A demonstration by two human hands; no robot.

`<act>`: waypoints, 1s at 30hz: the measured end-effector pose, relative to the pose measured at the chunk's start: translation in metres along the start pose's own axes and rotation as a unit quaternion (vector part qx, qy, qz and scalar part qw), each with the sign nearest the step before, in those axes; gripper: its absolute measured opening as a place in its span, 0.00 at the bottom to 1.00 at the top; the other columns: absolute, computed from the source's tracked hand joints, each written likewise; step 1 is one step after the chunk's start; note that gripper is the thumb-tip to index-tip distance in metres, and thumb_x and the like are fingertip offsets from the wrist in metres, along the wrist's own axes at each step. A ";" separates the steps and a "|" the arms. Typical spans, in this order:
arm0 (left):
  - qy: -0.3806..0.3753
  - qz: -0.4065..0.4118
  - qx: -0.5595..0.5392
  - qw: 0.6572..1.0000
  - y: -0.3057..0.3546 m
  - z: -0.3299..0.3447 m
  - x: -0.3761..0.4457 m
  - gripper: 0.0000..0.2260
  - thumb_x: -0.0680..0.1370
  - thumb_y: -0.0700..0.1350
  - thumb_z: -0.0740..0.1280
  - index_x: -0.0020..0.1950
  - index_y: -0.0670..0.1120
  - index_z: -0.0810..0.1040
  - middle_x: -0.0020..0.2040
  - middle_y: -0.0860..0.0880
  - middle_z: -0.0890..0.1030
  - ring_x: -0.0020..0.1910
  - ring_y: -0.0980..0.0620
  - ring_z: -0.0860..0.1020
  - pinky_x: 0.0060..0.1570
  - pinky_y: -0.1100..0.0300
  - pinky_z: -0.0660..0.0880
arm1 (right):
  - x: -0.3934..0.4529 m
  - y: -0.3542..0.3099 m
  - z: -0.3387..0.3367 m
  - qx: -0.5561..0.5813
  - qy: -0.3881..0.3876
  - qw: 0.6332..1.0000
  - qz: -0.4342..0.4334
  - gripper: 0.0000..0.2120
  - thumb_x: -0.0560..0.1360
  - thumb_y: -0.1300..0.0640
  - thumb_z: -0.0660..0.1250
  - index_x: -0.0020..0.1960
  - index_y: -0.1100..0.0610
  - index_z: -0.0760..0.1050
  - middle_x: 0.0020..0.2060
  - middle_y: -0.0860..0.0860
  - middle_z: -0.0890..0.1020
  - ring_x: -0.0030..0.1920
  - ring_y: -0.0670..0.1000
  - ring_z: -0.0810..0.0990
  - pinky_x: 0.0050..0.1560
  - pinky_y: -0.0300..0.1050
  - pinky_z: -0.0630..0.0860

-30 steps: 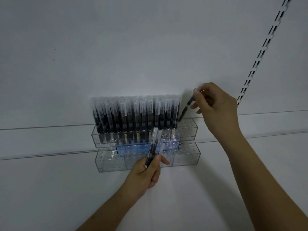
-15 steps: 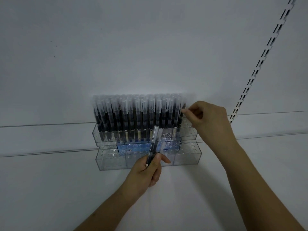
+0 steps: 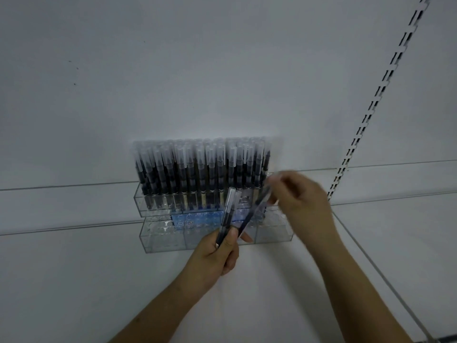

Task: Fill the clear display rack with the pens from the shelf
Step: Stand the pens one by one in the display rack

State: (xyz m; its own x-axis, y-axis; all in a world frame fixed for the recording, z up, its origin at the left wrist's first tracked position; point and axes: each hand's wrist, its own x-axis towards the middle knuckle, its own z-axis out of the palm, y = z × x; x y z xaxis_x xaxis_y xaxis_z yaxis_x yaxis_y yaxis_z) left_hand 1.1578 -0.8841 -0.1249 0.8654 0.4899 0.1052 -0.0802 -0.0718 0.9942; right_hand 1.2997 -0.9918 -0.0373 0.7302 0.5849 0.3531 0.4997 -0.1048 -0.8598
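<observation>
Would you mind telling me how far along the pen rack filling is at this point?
Mostly done up top: the upper tier of the clear rack is packed with capped pens. In hand: the left hand grips spare pens, and the blurred right hand seems to draw one away. Left: holes at the upper tier's right end and the lower tier.

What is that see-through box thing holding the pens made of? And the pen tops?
The rack looks like clear hard plastic, maybe acrylic: you see the shelf through its shiny walls. The pen caps look like frosted, cloudy plastic with dark pen bodies showing faintly inside.
</observation>
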 end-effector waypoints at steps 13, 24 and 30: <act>-0.007 -0.004 0.007 1.000 0.000 0.000 0.000 0.18 0.80 0.53 0.56 0.50 0.43 0.80 0.27 0.49 0.69 0.25 0.54 0.64 0.27 0.61 0.64 | 0.041 -0.011 -0.023 -0.129 0.076 0.978 -0.146 0.08 0.83 0.53 0.60 0.51 0.54 0.77 0.37 0.47 0.82 0.38 0.46 0.83 0.47 0.46 0.79; -0.004 -0.009 0.004 1.000 0.000 0.001 0.000 0.18 0.80 0.53 0.57 0.50 0.42 0.79 0.27 0.49 0.68 0.25 0.55 0.64 0.26 0.63 0.63 | 0.055 -0.005 -0.001 -0.278 -0.002 0.945 -0.175 0.13 0.83 0.53 0.60 0.47 0.61 0.75 0.36 0.53 0.79 0.37 0.53 0.79 0.40 0.47 0.73; -0.004 -0.011 0.003 1.000 0.000 0.001 0.001 0.16 0.80 0.53 0.57 0.50 0.44 0.80 0.27 0.49 0.68 0.25 0.55 0.64 0.26 0.64 0.64 | 0.014 -0.001 0.001 -0.173 0.053 0.979 -0.093 0.13 0.78 0.43 0.65 0.45 0.52 0.78 0.36 0.43 0.80 0.38 0.42 0.78 0.39 0.30 0.72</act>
State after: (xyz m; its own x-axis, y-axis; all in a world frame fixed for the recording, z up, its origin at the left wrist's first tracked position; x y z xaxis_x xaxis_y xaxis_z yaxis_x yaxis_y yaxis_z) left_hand 1.1587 -0.8842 -0.1250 0.8707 0.4849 0.0824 -0.0576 -0.0658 0.9962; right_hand 1.3086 -0.9825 -0.0315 0.6459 0.5356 0.5440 0.7437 -0.2805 -0.6068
